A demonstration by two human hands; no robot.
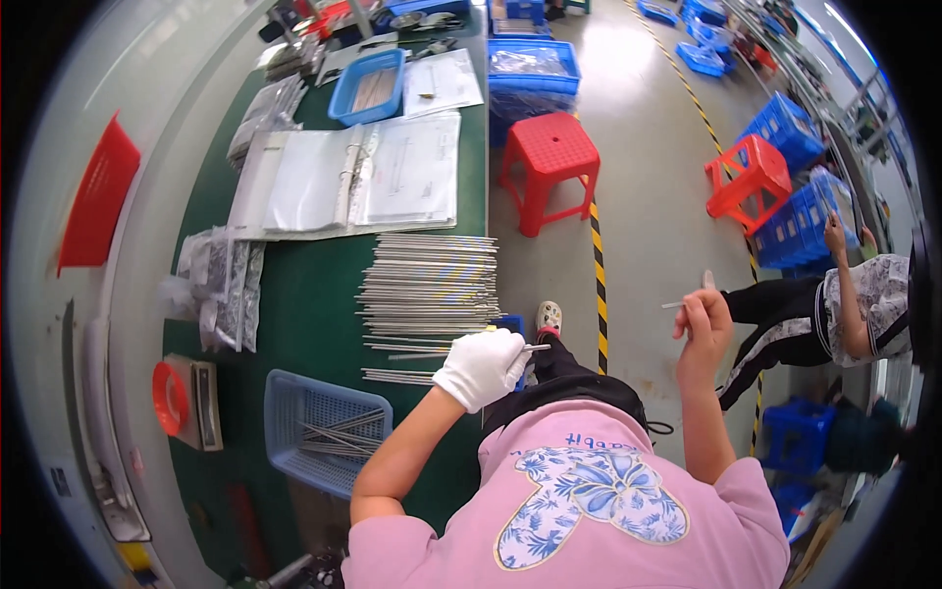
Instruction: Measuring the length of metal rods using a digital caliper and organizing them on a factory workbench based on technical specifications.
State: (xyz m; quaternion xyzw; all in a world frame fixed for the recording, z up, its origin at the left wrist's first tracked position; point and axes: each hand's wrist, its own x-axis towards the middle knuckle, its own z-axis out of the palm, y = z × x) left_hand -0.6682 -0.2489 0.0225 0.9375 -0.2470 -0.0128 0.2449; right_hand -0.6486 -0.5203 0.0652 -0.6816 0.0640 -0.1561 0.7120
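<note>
My left hand (481,370), in a white glove, is closed round a thin metal rod (537,348); one end sticks out to the right of the fingers. My right hand (705,322) is bare and raised over the floor side, pinching a short, thin, pale stick (672,305) whose kind I cannot make out. Just beyond the left glove, many slim metal rods (430,285) lie side by side in a wide row along the edge of the green table (309,334). A few rods lie apart at the near end of that row.
A blue basket (280,437) with several rods stands left of my left arm. Farther up are an open binder (314,182), plastic bags (221,285) and a blue tray (368,86). Red stools (552,147) stand on the floor. Another person (854,314) is at right.
</note>
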